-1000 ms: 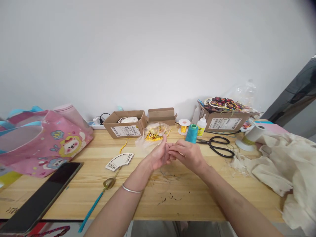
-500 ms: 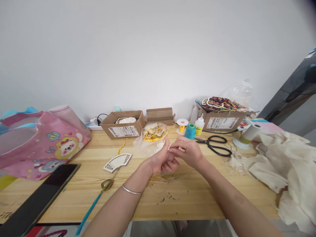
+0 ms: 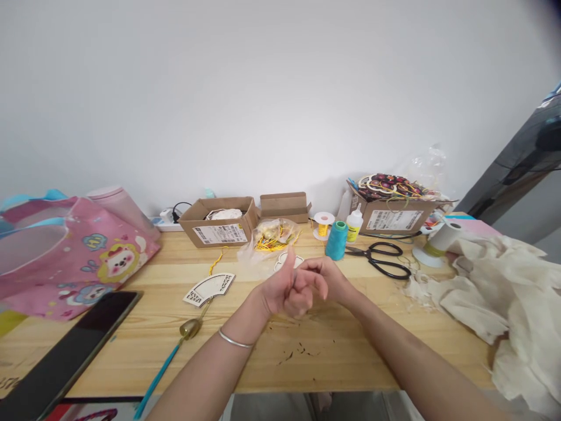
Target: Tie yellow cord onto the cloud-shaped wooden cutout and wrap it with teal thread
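While the pink bag (image 3: pixel 79 245), the phone (image 3: pixel 74 351) and the fan-shaped piece (image 3: pixel 210 290) at the left lie as they did half a second ago, the person's hands have shifted. The left hand (image 3: pixel 293 292) keeps its thumb up, but its fingers now reach across in front of the right hand (image 3: pixel 331 279), whose fingertips they partly hide; earlier the right hand's fingers showed on top. Both hands have their fingers bent; whether either grips something thin cannot be told. Just behind the left thumb a pale scalloped piece (image 3: pixel 283 261) shows partly, as it did before; contact with the hand cannot be made out. To its right the teal spool (image 3: pixel 336 241), whose base the right hand covered, now shows down to its foot.

Along the front edge of the table (image 3: pixel 359 356), the phone juts past at the far left, and the teal cord (image 3: pixel 158 377) below the bell (image 3: pixel 189 328) hangs over. Bare wood lies between phone and bell, then between the forearms, strewn with dark scraps (image 3: pixel 302 351). A wider bare patch runs from the right forearm to the crumpled cloth (image 3: pixel 477 304), with the scissors (image 3: pixel 385 258) bounding it behind.
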### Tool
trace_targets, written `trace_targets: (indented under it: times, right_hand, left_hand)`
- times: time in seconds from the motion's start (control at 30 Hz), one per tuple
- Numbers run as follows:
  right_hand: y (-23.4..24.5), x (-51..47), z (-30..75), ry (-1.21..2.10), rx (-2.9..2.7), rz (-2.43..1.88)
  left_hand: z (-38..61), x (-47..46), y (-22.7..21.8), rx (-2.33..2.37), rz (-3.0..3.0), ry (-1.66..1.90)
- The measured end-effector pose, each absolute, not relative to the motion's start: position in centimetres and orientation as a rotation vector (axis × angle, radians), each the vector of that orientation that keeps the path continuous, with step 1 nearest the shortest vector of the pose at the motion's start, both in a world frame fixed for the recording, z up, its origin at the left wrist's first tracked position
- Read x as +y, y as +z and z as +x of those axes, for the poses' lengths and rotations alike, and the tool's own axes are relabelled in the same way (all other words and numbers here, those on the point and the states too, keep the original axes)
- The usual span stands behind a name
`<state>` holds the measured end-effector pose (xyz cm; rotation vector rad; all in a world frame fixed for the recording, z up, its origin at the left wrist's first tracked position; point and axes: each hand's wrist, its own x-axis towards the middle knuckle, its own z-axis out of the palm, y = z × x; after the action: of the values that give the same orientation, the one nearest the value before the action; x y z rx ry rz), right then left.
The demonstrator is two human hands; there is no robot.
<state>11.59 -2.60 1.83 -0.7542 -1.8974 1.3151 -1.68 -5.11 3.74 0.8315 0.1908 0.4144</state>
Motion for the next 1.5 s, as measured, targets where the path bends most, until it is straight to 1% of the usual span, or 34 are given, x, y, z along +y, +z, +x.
trace_targets:
  times: [0.13,0.2,0.27,0.4,0.53,0.67,1.0,1.5]
  right_hand:
    - [0.8,-2.8,11.1,0.921,-2.099,-0.797]
    - [0.7,-2.9,11.1,0.713,-2.208,-0.813]
    - [0.9,-3.1,11.1,0.593,-2.259,-0.855]
    - [1.4,-3.1,11.3,0.585,-2.263,-0.978]
    - [1.3,-3.1,11.3,0.637,-2.166,-0.988]
    - [1.2,-3.4,11.2,0.601,-2.102,-0.919]
    - [1.7,-3.7,11.0,0.576,-1.983,-0.776]
    - [2.7,-3.9,11.0,0.796,-1.969,-0.895]
  left_hand:
    - [-2.4,-4.5,4.3,0.133,0.567,0.884]
    - [-2.5,-4.2,4.7,0.155,0.452,1.047]
    - [-2.5,-4.0,5.0,0.158,0.366,1.163]
    - [-2.2,-3.7,5.2,0.151,0.332,1.337]
    - [-2.3,-3.3,5.1,0.217,0.38,1.456]
    - [-2.4,-3.3,5.1,0.224,0.421,1.495]
    - [-0.5,-4.0,5.0,0.358,0.587,1.352]
    - [-0.6,-4.3,5.2,0.305,0.571,1.274]
